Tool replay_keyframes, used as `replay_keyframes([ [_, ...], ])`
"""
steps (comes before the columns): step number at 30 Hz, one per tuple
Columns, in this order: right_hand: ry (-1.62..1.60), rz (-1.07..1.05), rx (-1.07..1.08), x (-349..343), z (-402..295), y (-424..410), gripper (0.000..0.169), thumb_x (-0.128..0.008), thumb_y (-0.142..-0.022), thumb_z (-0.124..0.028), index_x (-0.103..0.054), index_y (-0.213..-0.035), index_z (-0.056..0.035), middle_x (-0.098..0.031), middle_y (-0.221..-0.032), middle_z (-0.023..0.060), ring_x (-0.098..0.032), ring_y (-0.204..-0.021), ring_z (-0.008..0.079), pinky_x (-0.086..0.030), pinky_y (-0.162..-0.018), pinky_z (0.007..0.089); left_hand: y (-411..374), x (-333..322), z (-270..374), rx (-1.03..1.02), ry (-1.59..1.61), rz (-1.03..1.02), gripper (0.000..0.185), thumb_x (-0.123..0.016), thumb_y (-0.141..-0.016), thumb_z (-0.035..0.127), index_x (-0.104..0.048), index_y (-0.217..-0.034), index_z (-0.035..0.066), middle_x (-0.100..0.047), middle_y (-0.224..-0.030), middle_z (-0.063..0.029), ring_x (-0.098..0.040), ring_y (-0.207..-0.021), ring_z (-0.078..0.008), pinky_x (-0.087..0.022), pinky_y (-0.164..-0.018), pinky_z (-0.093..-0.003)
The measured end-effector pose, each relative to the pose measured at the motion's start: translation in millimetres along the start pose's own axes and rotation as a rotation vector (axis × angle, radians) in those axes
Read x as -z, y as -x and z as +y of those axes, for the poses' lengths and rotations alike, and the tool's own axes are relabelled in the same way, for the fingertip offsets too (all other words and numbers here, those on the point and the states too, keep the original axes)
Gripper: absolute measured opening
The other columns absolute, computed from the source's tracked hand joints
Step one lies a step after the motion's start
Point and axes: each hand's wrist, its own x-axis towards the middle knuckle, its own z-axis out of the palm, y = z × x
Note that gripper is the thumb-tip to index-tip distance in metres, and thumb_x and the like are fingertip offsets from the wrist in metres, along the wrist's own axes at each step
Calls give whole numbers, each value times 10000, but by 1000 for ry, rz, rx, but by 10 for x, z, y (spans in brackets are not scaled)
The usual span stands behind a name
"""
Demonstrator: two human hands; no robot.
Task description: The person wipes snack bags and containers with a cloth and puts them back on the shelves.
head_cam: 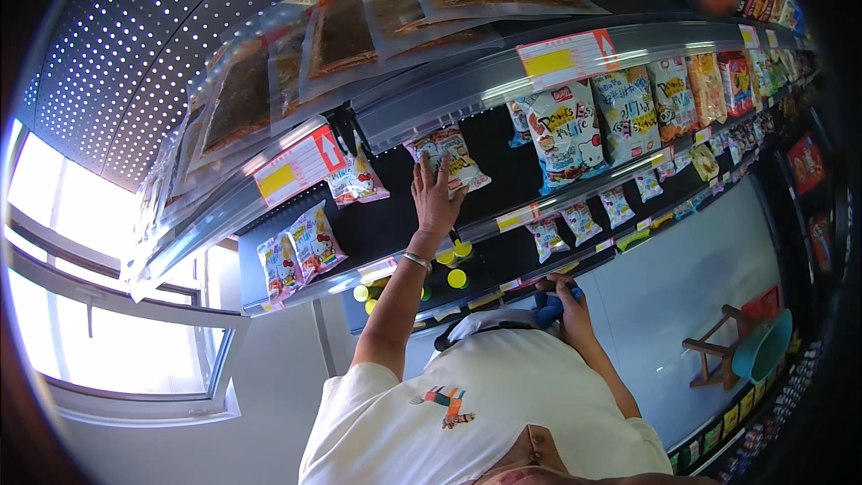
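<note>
My left hand (435, 199), with a silver bangle at its wrist, reaches onto a dark shop shelf. Its fingers lie on a colourful snack bag (459, 160); whether they grip it cannot be told. Left of it stands another cartoon-printed bag (357, 178), and two pink-and-blue bags (301, 252) lean together near the shelf's left end. Larger snack bags (569, 128) stand upright farther right on the same shelf. My right hand (569, 303) is low by my waist, its fingers closed around a bundled dark blue cloth (551, 306).
Flat clear packs (343, 34) overhang the upper shelf, above my left hand. Price-tag rails (572, 57) edge the shelves. Yellow-capped bottles (458, 278) and small bags (581, 221) are lower down. An open window (128, 343) is at left; a wooden stool (714, 350) and teal basin (764, 347) stand at right.
</note>
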Motion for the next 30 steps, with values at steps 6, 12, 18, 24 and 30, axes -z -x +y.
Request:
replay_keyframes([
  [6,30,11,60,-145,256,-24,267,-536,-1017,-250,-606,-1149,-29,-670,-1071,137,-634,-1033,211,-495,-883,344,-62,12,-85,-89,94,-34,810,-764,-825,245,-350,-1520,197,-174,-1588,-233,-239,-1435,-455,-283,-1144,-512],
  [12,-3,80,108,-256,246,107,268,-518,-1025,-221,-617,-1152,-7,-683,-1071,135,-634,-1040,221,-458,-975,350,-89,-55,50,-73,77,-29,806,-748,-843,273,-326,-1525,193,-189,-1576,-231,-248,-1419,-468,-288,-1135,-536],
  [18,29,52,122,-268,298,129,256,-507,-1028,-205,-626,-1150,-14,-679,-1070,137,-633,-1040,219,-463,-965,347,-112,-141,192,-68,74,-60,807,-746,-839,309,-333,-1524,201,-183,-1583,-227,-246,-1419,-472,-292,-1116,-558],
  [24,88,47,95,-361,283,149,241,-496,-1029,-211,-604,-1163,-43,-668,-1071,142,-621,-1029,221,-478,-903,342,-29,-164,304,-78,93,-52,824,-742,-839,352,-320,-1533,215,-179,-1587,-223,-217,-1435,-480,-257,-1106,-631],
  [30,102,-30,128,-377,332,129,218,-488,-1025,-150,-631,-1145,-37,-667,-1060,121,-621,-1050,211,-467,-940,342,-61,332,-8,-36,181,123,898,-803,-784,321,-322,-1509,97,-264,-1535,-273,-262,-1435,-421,-274,-1148,-509],
])
